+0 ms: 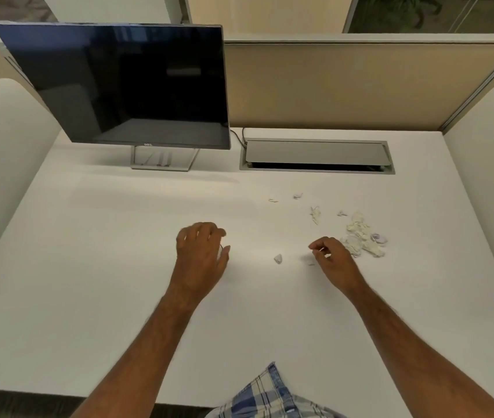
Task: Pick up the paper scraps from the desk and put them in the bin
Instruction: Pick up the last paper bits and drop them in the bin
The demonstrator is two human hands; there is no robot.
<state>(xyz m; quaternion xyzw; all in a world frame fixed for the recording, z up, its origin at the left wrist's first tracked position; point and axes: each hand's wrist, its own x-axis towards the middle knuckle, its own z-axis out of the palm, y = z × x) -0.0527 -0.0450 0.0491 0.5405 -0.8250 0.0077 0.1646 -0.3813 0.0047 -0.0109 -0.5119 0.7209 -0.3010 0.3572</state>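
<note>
Paper scraps: we see a heap of crumpled white and pale-purple paper scraps [363, 236] on the flat white counter [119, 267], right of centre, with one small loose white scrap [278, 258] lying between our hands and a few tiny bits [315, 213] scattered behind.
Why heaped: gathered, we judge, so one scoop can take them.
Right hand [331, 257]: just beside the heap, grip narrow, thumb and fingertip pinching a small pale bit.
Left hand [202, 251]: fingers curled over the counter, something pale at the thumb; we cannot tell whether its grip holds a scrap.
Bin: not in view.
Room: broad bare counter left and toward us; near edge well apart from the scraps.
Back edge: dark flat monitor on a silver stand [119, 86] and a grey metal cable hatch [316, 155], both behind the scraps.
</note>
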